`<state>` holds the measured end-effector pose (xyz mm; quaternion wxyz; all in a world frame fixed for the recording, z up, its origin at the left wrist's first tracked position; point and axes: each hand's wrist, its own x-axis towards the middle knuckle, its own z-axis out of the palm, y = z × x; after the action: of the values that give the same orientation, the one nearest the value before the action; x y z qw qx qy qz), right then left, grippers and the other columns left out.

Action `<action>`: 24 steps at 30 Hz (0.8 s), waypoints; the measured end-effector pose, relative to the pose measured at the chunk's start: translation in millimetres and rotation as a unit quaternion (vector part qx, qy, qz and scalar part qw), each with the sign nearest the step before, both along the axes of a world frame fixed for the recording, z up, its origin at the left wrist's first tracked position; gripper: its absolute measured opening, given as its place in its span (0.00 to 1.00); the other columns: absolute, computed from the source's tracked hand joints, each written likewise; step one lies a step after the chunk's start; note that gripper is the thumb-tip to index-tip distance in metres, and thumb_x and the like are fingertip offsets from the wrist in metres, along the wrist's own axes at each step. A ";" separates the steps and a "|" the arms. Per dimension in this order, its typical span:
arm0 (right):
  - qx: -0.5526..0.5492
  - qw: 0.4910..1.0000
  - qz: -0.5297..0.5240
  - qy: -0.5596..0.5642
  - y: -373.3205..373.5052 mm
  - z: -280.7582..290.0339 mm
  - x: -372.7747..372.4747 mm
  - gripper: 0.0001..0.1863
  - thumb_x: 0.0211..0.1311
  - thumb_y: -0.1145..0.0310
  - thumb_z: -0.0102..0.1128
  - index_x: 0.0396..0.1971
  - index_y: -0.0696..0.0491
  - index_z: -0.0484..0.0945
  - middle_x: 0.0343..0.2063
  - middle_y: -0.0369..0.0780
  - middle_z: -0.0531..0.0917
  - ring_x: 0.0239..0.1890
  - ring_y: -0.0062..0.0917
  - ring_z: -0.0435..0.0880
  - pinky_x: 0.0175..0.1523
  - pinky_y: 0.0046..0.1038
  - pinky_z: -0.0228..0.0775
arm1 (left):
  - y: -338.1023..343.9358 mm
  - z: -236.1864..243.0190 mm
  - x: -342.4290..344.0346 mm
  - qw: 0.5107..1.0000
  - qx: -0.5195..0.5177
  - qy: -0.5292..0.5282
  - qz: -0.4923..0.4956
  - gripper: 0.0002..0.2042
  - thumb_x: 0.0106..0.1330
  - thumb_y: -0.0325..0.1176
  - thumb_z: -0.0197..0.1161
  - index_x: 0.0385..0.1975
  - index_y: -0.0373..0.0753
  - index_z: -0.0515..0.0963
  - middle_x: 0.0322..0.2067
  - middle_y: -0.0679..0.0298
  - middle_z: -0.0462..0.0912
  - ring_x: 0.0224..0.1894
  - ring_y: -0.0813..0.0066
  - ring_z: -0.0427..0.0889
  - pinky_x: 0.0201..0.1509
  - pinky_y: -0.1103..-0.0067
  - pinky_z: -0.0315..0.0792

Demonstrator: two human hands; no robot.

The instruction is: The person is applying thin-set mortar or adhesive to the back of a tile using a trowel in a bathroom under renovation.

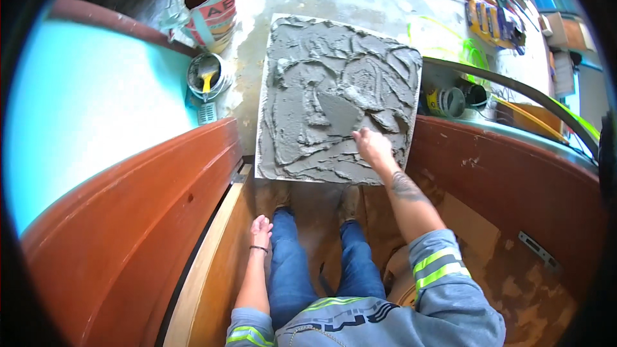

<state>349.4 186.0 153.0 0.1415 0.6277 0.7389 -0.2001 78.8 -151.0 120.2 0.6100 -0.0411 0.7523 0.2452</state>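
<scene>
A large square slab with a pale edge (259, 154) lies in front of my feet, its top spread with ridged grey mortar (299, 93). My right hand (373, 146) is closed round the handle of a trowel (340, 114). The trowel's blade rests flat on the mortar near the middle and is smeared with the same grey. Most of the handle is hidden by my fingers. Apart from the slab, my left hand (260, 230) hangs beside my left knee, its fingers curled with nothing seen in them.
Brown wooden door panels (135, 212) flank me left and right (501, 160). Beyond the slab's left side stand a bucket (222, 83) with a yellow-handled brush (207, 80) and an opened paper sack (209, 13). Tins (450, 101) and yellow packs (491, 24) stand at the right.
</scene>
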 end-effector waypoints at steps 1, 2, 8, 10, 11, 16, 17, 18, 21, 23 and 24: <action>-0.052 0.998 0.002 -0.035 14.9 12.6 11.1 0.20 0.65 0.50 0.44 0.33 0.52 0.75 0.24 0.49 0.81 0.31 0.44 0.82 0.38 0.44 0.72 | -5.5 2.3 -6.1 1.000 -0.006 0.012 0.014 0.24 0.67 0.43 0.54 0.60 0.39 0.62 0.54 0.60 0.71 0.51 0.66 0.76 0.50 0.71 0.71; 0.009 0.997 0.056 -0.044 24.9 8.2 46.6 0.19 0.65 0.51 0.44 0.34 0.52 0.73 0.22 0.48 0.81 0.27 0.45 0.81 0.33 0.45 0.72 | -2.1 1.3 -2.6 1.000 -0.007 0.014 0.025 0.24 0.67 0.43 0.55 0.60 0.39 0.63 0.54 0.60 0.71 0.51 0.66 0.76 0.50 0.71 0.71; 0.026 0.994 -0.080 -0.064 40.6 15.2 113.3 0.20 0.65 0.51 0.43 0.31 0.53 0.75 0.29 0.48 0.82 0.33 0.46 0.81 0.39 0.43 0.72 | -9.5 4.0 -0.6 0.999 -0.031 0.032 -0.005 0.23 0.67 0.41 0.54 0.59 0.39 0.63 0.55 0.61 0.70 0.50 0.67 0.76 0.47 0.74 0.71; 0.017 0.968 -0.251 -0.010 14.5 -5.6 124.8 0.21 0.64 0.51 0.44 0.30 0.55 0.76 0.29 0.50 0.81 0.34 0.47 0.81 0.39 0.44 0.72 | -14.0 7.4 2.6 0.999 -0.030 0.033 0.025 0.23 0.67 0.40 0.54 0.59 0.39 0.63 0.54 0.62 0.71 0.48 0.69 0.77 0.46 0.75 0.71; 0.009 0.951 -0.303 0.056 -0.3 -26.2 142.3 0.23 0.64 0.50 0.44 0.29 0.57 0.75 0.27 0.51 0.81 0.29 0.41 0.82 0.34 0.40 0.73 | -11.1 5.3 11.0 0.999 -0.025 0.025 0.022 0.22 0.67 0.40 0.54 0.59 0.40 0.63 0.53 0.63 0.72 0.46 0.71 0.77 0.45 0.75 0.72; -0.308 0.418 -0.653 0.551 -52.5 -14.5 27.2 0.23 0.68 0.47 0.41 0.32 0.54 0.73 0.16 0.31 0.69 0.15 0.18 0.66 0.21 0.25 0.64 | -16.1 21.8 7.5 0.998 -0.047 0.033 0.007 0.21 0.67 0.40 0.54 0.57 0.40 0.64 0.51 0.64 0.73 0.46 0.72 0.78 0.44 0.76 0.72; -0.315 0.424 -0.653 0.543 -53.4 -5.5 -2.1 0.23 0.68 0.47 0.41 0.33 0.53 0.72 0.16 0.31 0.68 0.15 0.17 0.65 0.21 0.24 0.64 | -14.6 23.4 6.2 0.999 -0.038 0.033 -0.004 0.21 0.68 0.40 0.54 0.57 0.40 0.64 0.51 0.64 0.73 0.46 0.72 0.78 0.44 0.75 0.72; -0.332 0.431 -0.643 0.540 -58.8 -3.5 -19.3 0.22 0.68 0.48 0.41 0.33 0.53 0.72 0.15 0.31 0.68 0.14 0.17 0.66 0.19 0.24 0.64 | -9.2 23.0 10.3 0.999 -0.026 0.028 -0.015 0.21 0.68 0.40 0.54 0.57 0.40 0.64 0.51 0.65 0.73 0.46 0.72 0.78 0.45 0.75 0.72; -0.315 0.705 -0.498 0.394 -78.7 -2.6 -32.7 0.22 0.67 0.49 0.42 0.32 0.54 0.73 0.17 0.38 0.74 0.17 0.26 0.75 0.22 0.32 0.70 | 4.6 23.5 10.0 0.999 -0.019 0.029 -0.028 0.22 0.68 0.41 0.54 0.58 0.40 0.63 0.52 0.63 0.72 0.47 0.71 0.77 0.47 0.74 0.71; -0.183 0.930 -0.253 0.195 -92.9 -4.4 2.2 0.22 0.67 0.49 0.42 0.32 0.54 0.75 0.19 0.43 0.79 0.22 0.36 0.81 0.27 0.36 0.74 | 10.5 27.5 4.0 0.998 -0.009 0.042 -0.035 0.23 0.68 0.42 0.54 0.58 0.38 0.64 0.52 0.61 0.72 0.48 0.70 0.77 0.48 0.74 0.71; -0.067 0.991 -0.086 0.076 -96.4 -5.3 30.1 0.22 0.66 0.49 0.43 0.32 0.54 0.75 0.21 0.46 0.80 0.25 0.40 0.82 0.30 0.39 0.75 | 13.4 30.7 -0.6 0.998 -0.009 0.042 -0.040 0.23 0.68 0.42 0.54 0.58 0.38 0.64 0.52 0.61 0.72 0.48 0.70 0.77 0.48 0.74 0.71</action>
<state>379.5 89.6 147.7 0.1089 0.6612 0.6756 -0.3074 78.2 -137.5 150.9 0.5865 -0.0060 0.7807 0.2159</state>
